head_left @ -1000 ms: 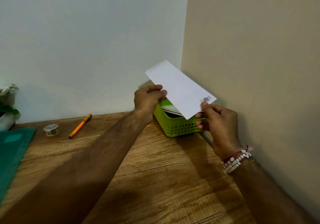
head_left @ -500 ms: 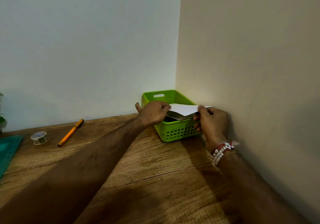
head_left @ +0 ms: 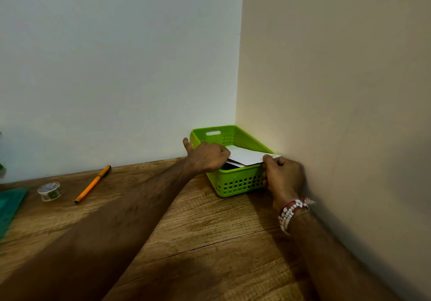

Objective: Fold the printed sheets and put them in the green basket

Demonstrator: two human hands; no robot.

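Two hands lower a folded sheet [head_left: 246, 155] into the green basket [head_left: 236, 185] in the corner of a wooden desk [head_left: 210, 230]. The left hand [head_left: 207, 156] curls its fingers over the sheet's left end, thumb raised. The right hand [head_left: 283, 175], a beaded bracelet [head_left: 291, 212] on its wrist, pinches the sheet's right corner at the basket's front right rim.

The white sheet lies almost flat across the basket's mouth. Its right tip pokes just past the rim, and neither hand has let go. Another white edge and something dark show beneath it, which suggests earlier sheets are already inside. This sheet appears folded and all but delivered, with only the release left. No unfolded sheets are in view, so it cannot be told how many remain.

A second ago the sheet is held up, tilted in the air above the basket, a small purple print visible near its lower corner. Half a second ago it is down at the rim. Now it sits slightly lower and flatter, and the hands keep the same grips. An orange pen [head_left: 93, 183], a tape roll [head_left: 50, 191] and a green mat [head_left: 9, 207] lie well to the left.
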